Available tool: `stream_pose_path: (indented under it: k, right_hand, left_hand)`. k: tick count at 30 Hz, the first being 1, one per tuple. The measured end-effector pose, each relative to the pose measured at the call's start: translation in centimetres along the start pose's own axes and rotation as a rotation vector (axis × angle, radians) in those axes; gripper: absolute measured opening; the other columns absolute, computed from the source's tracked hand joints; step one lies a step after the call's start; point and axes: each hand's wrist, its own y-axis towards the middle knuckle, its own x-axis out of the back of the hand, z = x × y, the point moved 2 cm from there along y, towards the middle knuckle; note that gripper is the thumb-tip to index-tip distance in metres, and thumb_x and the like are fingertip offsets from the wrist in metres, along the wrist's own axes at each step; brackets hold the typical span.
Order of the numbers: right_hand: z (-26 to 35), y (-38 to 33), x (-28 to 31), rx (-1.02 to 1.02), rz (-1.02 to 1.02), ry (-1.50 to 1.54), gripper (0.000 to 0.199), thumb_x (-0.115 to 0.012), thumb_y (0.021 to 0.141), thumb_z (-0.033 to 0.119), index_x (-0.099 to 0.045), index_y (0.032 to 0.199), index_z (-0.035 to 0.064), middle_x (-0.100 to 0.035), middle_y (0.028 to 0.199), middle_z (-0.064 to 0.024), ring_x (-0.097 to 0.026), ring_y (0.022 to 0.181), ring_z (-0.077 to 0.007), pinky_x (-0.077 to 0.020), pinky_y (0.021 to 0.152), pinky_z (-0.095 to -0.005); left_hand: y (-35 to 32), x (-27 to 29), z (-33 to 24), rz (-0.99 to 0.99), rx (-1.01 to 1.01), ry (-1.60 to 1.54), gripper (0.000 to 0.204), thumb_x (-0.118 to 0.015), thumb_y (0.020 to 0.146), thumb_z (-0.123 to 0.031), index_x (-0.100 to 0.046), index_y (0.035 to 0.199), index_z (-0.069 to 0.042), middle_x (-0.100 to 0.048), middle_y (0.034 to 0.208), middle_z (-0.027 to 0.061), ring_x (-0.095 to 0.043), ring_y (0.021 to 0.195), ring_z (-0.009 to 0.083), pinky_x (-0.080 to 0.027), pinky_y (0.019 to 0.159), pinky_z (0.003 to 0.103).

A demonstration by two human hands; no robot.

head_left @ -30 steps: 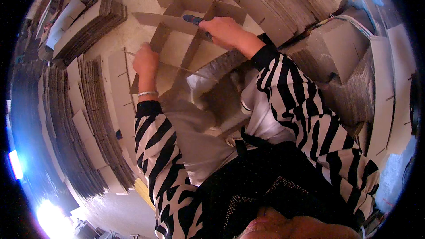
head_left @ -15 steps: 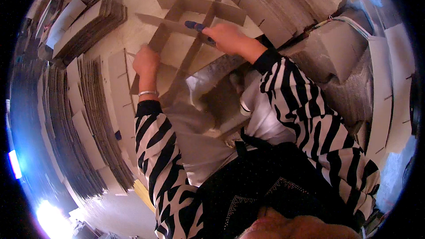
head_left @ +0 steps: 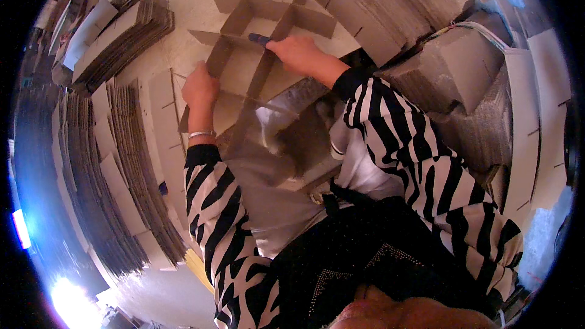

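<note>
Sleeves: long, bold black-and-white zebra stripes on both arms, ending in black ribbed cuffs.
Left hand (head_left: 200, 90): bare; thin silver bangle at the wrist.
Right hand (head_left: 300, 53): bare, no jewellery visible.
Torso: white top under a greyish apron.
Lower garment: black, with small studded sparkle patterns.

Both hands rest on a brown cardboard grid (head_left: 268, 30) on the worktop (head_left: 183, 0): the left hand (head_left: 200, 88) grips one strip, the right hand (head_left: 298, 53) holds a blue-tipped tool (head_left: 258, 39). Cardboard stacks (head_left: 122, 30) lie left.
</note>
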Motion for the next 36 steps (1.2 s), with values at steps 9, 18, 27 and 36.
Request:
stream_pose_path:
  k: [9, 18, 27, 36]
  right_hand:
    - [2.0, 0.6, 2.5, -0.017, -0.034, 0.238, 0.032, -0.054, 0.078, 0.011, -0.055, 0.110, 0.0092, -0.065, 0.090, -0.0202, -0.062, 0.087, -0.0409, -0.0471, 0.073, -0.0524]
    - [6.6, 1.5, 2.5, 0.144, -0.166, 0.718, 0.017, -0.051, 0.089, 0.006, -0.056, 0.104, -0.0006, -0.067, 0.086, -0.0127, -0.065, 0.080, -0.0198, -0.0505, 0.071, -0.0323]
    - [3.7, 1.1, 2.1, 0.101, -0.275, 0.475, 0.017, -0.056, 0.090, 0.018, -0.055, 0.098, 0.0031, -0.064, 0.081, -0.0213, -0.062, 0.076, -0.0398, -0.0454, 0.065, -0.0470]
    - [4.0, -0.3, 2.1, 0.141, -0.239, 0.276, 0.017, -0.059, 0.086, 0.021, -0.058, 0.092, 0.0058, -0.063, 0.084, -0.0202, -0.060, 0.082, -0.0422, -0.0451, 0.068, -0.0503]
  left_hand:
    - [-3.5, 3.9, 7.4, 0.143, 0.032, -0.317, 0.048, -0.055, 0.080, -0.023, -0.054, 0.123, -0.002, -0.063, 0.109, 0.0240, -0.059, 0.104, 0.0400, -0.046, 0.089, 0.045]
    - [-6.2, 0.9, -0.9, -0.034, -0.207, -0.608, 0.037, -0.054, 0.080, -0.005, -0.049, 0.116, -0.001, -0.063, 0.099, 0.0262, -0.059, 0.094, 0.0456, -0.047, 0.078, 0.052]
    - [-13.0, 20.7, 11.8, -0.704, -0.090, 0.325, 0.041, -0.052, 0.076, 0.007, -0.057, 0.115, -0.005, -0.057, 0.117, 0.0167, -0.056, 0.106, 0.0345, -0.047, 0.088, 0.043]
    - [-20.5, 9.2, 30.0, -0.136, 0.209, 0.393, 0.056, -0.058, 0.075, -0.004, -0.051, 0.130, -0.012, -0.049, 0.135, 0.0113, -0.049, 0.122, 0.0336, -0.046, 0.093, 0.046]
